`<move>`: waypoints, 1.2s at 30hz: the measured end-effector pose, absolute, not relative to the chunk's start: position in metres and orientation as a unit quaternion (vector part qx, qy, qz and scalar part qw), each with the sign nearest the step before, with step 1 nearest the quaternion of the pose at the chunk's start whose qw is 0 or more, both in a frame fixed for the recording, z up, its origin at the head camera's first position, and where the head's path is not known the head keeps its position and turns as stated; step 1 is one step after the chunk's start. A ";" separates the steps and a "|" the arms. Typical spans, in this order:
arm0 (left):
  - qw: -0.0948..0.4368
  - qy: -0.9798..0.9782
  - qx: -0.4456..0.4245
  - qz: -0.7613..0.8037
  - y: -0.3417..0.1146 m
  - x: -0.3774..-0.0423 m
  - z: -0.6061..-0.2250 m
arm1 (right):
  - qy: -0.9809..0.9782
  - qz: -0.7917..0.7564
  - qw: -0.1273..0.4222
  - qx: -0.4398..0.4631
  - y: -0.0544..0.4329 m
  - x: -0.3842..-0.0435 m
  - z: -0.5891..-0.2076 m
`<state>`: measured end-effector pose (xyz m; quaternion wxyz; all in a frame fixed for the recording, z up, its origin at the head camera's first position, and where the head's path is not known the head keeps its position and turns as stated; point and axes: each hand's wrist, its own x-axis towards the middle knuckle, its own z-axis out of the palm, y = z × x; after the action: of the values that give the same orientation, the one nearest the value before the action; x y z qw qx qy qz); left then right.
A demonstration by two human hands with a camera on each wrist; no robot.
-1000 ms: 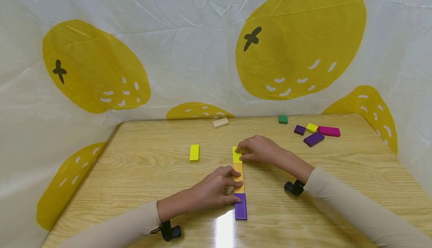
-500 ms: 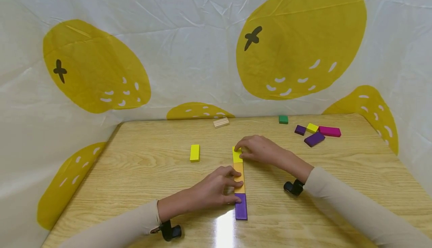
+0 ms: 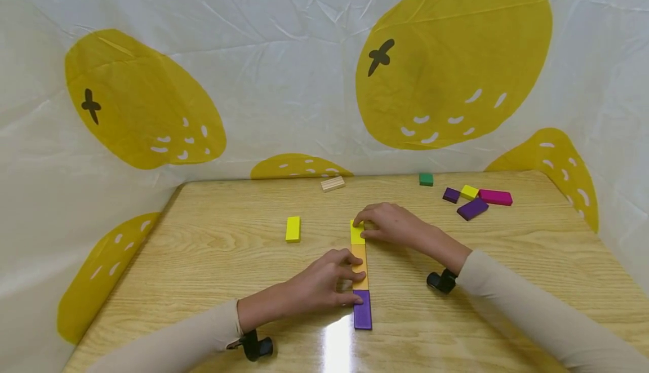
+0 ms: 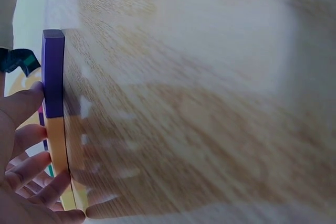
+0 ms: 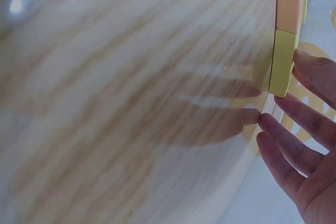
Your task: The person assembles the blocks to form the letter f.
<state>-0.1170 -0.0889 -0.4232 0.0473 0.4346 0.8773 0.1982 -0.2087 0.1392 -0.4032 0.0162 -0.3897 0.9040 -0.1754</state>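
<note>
A purple block [image 3: 362, 318], an orange block [image 3: 359, 284] and a yellow block [image 3: 358, 240] lie flat end to end, a straight row running away from the person. My left hand [image 3: 316, 285] touches the row from the left: its thumb is on the purple block, two fingertips on the orange one. At the far end, my right hand [image 3: 394, 225] has its thumb on top of the yellow block. Its index fingertip is right at that block's far end, as the right wrist view shows. Its other fingers are spread, fairly straight, beyond the block.
A loose yellow block [image 3: 293, 230] lies left of the row. A bare-wood block [image 3: 332, 183] and a green block [image 3: 426, 180] are near the table's back edge. At back right, a magenta block [image 3: 496, 197] lies with two purple blocks and a small yellow one.
</note>
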 end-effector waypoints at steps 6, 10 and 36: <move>0.037 0.874 0.443 0.194 -0.089 -0.117 -0.425 | 0.903 -0.180 0.014 -0.391 0.139 -0.211 -0.408; 0.038 0.875 0.441 0.198 -0.089 -0.117 -0.425 | 0.903 -0.179 0.012 -0.390 0.140 -0.211 -0.409; 0.038 0.880 0.427 0.203 -0.090 -0.116 -0.425 | 0.902 -0.193 0.020 -0.386 0.139 -0.231 -0.397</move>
<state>-0.1160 -0.0901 -0.4250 0.0382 0.4269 0.8803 0.2032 -0.2306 0.1388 -0.3971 0.0199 -0.3863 0.9018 -0.1926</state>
